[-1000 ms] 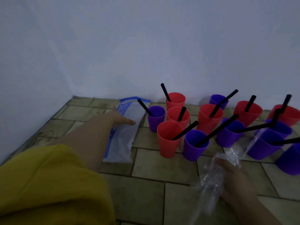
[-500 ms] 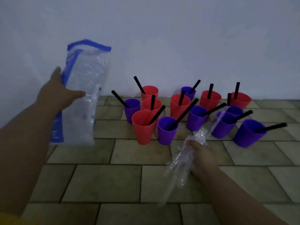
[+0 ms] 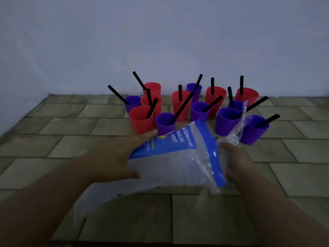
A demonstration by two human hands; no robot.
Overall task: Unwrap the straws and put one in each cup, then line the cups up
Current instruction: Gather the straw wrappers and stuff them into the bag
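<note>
Several red cups (image 3: 140, 120) and purple cups (image 3: 226, 122) stand bunched together near the wall, each with a black straw (image 3: 181, 107) leaning in it. My left hand (image 3: 114, 157) holds a clear plastic bag with blue print (image 3: 170, 157) in front of the cups, thumb along its top edge. My right hand (image 3: 236, 161) grips a crumpled bundle of clear straw wrappers (image 3: 238, 125) that sticks up in front of the purple cups, and it touches the bag's blue right edge.
The floor is brown tile (image 3: 71, 125) that ends at a pale wall (image 3: 160, 41) right behind the cups. A second wall closes the left side. Open tile lies to the left of the cups and near me.
My left hand has carried the blue-printed bag from high on the left down to the middle, in front of the cups. My right hand with the wrappers now meets the bag.
</note>
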